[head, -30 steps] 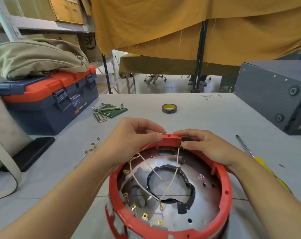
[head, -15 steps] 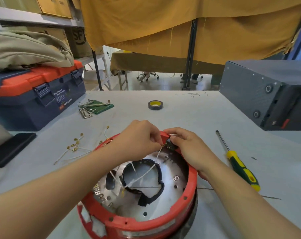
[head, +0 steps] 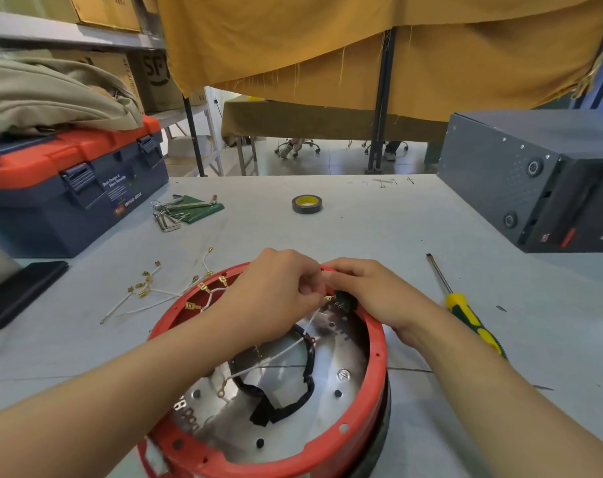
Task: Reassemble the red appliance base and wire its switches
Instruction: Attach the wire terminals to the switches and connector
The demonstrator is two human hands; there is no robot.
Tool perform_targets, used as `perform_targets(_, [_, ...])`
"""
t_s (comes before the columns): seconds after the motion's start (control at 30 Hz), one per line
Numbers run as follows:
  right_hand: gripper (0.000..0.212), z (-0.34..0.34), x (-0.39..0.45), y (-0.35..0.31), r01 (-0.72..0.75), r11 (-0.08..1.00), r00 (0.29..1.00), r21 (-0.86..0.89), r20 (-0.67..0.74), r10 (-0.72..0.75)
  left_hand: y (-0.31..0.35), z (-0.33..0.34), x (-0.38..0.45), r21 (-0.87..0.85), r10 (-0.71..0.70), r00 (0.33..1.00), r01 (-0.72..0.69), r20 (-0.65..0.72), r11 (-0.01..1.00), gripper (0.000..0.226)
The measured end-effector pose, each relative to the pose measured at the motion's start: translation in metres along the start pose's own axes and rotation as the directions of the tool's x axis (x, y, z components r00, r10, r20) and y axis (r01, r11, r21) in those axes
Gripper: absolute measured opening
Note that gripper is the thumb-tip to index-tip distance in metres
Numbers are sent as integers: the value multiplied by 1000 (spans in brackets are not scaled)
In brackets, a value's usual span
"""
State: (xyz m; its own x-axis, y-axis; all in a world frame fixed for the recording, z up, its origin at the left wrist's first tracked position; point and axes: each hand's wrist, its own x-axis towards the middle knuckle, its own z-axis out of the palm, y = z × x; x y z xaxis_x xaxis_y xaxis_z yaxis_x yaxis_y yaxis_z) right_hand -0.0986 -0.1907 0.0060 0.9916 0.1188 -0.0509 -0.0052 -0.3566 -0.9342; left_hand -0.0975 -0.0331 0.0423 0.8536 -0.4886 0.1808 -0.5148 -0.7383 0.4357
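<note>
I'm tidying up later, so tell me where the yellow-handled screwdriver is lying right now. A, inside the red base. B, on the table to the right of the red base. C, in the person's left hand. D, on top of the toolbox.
B: the screwdriver lies flat on the table right of the red base, untouched, while both hands work at the base's far rim.

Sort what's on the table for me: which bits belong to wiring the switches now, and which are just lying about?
In use: red base; switch under the right hand; white wire pinched by the left hand.

Lying about: spare wires, screwdriver, tape, hex keys, toolbox, grey box.
</note>
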Motion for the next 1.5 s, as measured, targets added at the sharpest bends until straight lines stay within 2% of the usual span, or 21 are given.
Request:
perform_targets(0.3, [21,4,5,5,31,999,982,-12,-186,-33,2,2,8,-21,7,1000,-7,9,1000,7])
perform_targets(0.53, [18,3,8,10,46,999,984,28,-174,-41,-1,10,3,-45,44,998,-45,-33,998,11])
perform_targets(1.07, [19,2,9,11,51,999,985,19,-163,-47,-3,14,1,-75,18,999,-21,-42,997,10])
perform_targets(1.5, [19,3,9,11,50,998,985,25,-168,-45,-2,14,2,-29,31,999,-32,-26,999,9])
